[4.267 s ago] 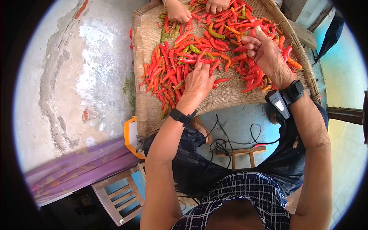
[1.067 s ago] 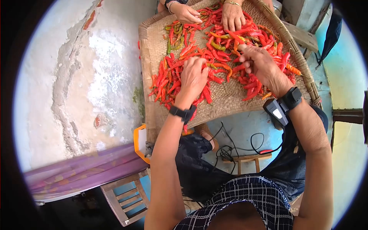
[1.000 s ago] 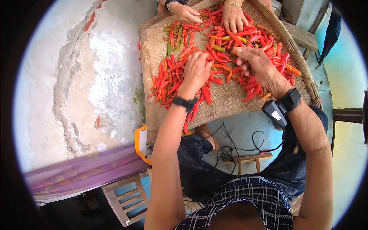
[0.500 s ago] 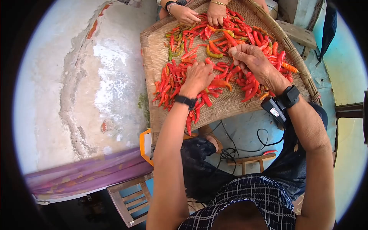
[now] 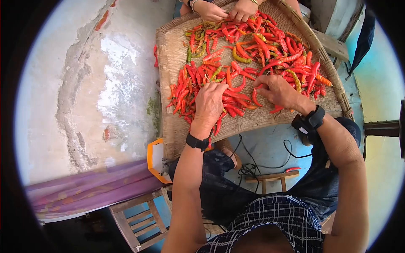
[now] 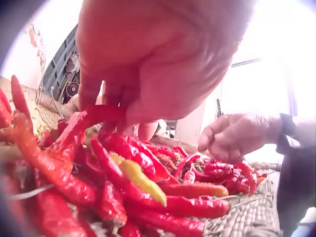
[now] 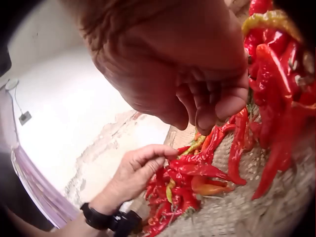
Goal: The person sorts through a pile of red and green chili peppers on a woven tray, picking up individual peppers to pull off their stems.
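Observation:
Red, orange and a few green-yellow peppers (image 5: 291, 59) lie heaped on a woven tray (image 5: 168, 46). My left hand (image 5: 207, 103) is over the near-left heap; in the left wrist view its fingers and thumb pinch a red pepper (image 6: 104, 113) above others. To its right, my right hand (image 5: 279, 92) hovers with loosely curled fingers beside a curved red pepper (image 5: 255, 97). In the right wrist view, nothing shows between that hand's fingers (image 7: 205, 116), and peppers lie below them.
Another person's hands (image 5: 244, 10) work at the tray's far edge. A pale wall (image 5: 122, 84) stands left, with a wooden chair (image 5: 126, 230) near a purple cloth (image 5: 93, 189). Below the tray are black cables (image 5: 249, 169) and a small wooden stool (image 5: 274, 176).
My right hand has moved nearer to me, away from the middle of the right heap. My left hand has shifted slightly left and nearer. The other person's hands have come together.

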Available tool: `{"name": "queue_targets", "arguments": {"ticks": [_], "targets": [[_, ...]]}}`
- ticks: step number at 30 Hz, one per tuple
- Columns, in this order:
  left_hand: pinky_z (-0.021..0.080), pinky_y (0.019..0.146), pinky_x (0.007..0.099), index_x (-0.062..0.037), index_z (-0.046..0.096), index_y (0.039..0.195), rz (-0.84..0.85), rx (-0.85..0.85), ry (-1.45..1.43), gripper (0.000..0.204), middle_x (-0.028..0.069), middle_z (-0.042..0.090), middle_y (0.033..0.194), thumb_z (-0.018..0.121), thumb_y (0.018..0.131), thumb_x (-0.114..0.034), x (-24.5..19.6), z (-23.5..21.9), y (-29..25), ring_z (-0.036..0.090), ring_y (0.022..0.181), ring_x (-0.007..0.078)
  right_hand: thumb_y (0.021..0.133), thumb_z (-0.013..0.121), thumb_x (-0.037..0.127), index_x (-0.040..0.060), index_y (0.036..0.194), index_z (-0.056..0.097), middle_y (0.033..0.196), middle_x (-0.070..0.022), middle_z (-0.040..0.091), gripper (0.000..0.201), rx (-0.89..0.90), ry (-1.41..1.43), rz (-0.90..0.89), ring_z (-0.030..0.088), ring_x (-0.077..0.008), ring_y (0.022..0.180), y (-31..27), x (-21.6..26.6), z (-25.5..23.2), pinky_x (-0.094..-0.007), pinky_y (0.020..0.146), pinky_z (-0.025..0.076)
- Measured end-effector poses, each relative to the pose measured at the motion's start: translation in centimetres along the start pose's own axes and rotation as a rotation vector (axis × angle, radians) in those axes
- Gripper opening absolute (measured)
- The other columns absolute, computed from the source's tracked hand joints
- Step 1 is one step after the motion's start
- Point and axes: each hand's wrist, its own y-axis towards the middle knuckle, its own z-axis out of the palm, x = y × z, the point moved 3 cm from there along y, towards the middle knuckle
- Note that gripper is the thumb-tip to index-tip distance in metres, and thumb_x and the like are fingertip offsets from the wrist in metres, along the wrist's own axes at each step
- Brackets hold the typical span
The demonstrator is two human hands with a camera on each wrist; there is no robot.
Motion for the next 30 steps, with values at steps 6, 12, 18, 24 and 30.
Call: {"name": "queue_targets", "arguments": {"ticks": [6,12,18,24,30], "targets": [[0.049,0.075,0.0382,-0.0047,0.063,0.099,-0.034,-0.030,-0.049,0.029,0.0146,0.063,0.092,0.054,0.074,0.008,-0.7,-1.7,-0.1,0.059,0.089,0.0319,0.072,0.059,0.003,-0.0006,0.090,0.059,0.100,-0.0150,0.057,0.019,-0.069,-0.600,-0.251,0.059,-0.0297,0.084,-0.1,-0.9,1.4,-0.0373,0.069,0.052],[0.049,0.077,0.0373,-0.0040,0.062,0.103,-0.049,-0.183,-0.116,0.030,0.0145,0.063,0.095,0.053,0.077,0.007,-0.4,-2.6,0.2,0.060,0.090,0.0307,0.073,0.055,0.005,-0.0013,0.086,0.058,0.100,-0.0121,0.053,0.015,-0.014,-0.875,-0.365,0.055,-0.0268,0.093,-0.8,-1.0,2.8,-0.0355,0.068,0.052],[0.049,0.079,0.0316,-0.0018,0.060,0.109,-0.174,-0.211,-0.324,0.024,0.0148,0.064,0.099,0.050,0.087,0.003,0.5,-2.2,0.3,0.063,0.090,0.0236,0.074,0.055,0.007,0.0005,0.087,0.059,0.091,-0.0099,0.057,0.015,0.094,-0.886,-0.274,0.056,-0.0248,0.091,-0.5,-0.9,2.2,-0.0338,0.069,0.051],[0.051,0.076,0.0313,-0.0009,0.057,0.112,-0.338,-0.282,-0.610,0.023,0.0143,0.065,0.101,0.050,0.090,-0.002,0.9,-2.0,0.1,0.064,0.088,0.0204,0.077,0.057,0.004,0.0041,0.085,0.058,0.073,-0.0120,0.057,0.007,-0.082,-0.495,-0.315,0.060,-0.0241,0.070,0.1,2.2,-0.6,-0.0353,0.062,0.050],[0.051,0.076,0.0259,0.0007,0.049,0.120,-0.446,-0.253,-1.017,0.028,0.0132,0.060,0.111,0.048,0.094,-0.009,1.2,-1.1,0.1,0.059,0.094,0.0155,0.084,0.063,0.016,0.0005,0.099,0.060,0.078,-0.0152,0.062,0.022,-0.580,-0.037,-0.022,0.062,-0.0251,0.071,1.2,0.5,-6.2,-0.0343,0.066,0.049]]}}
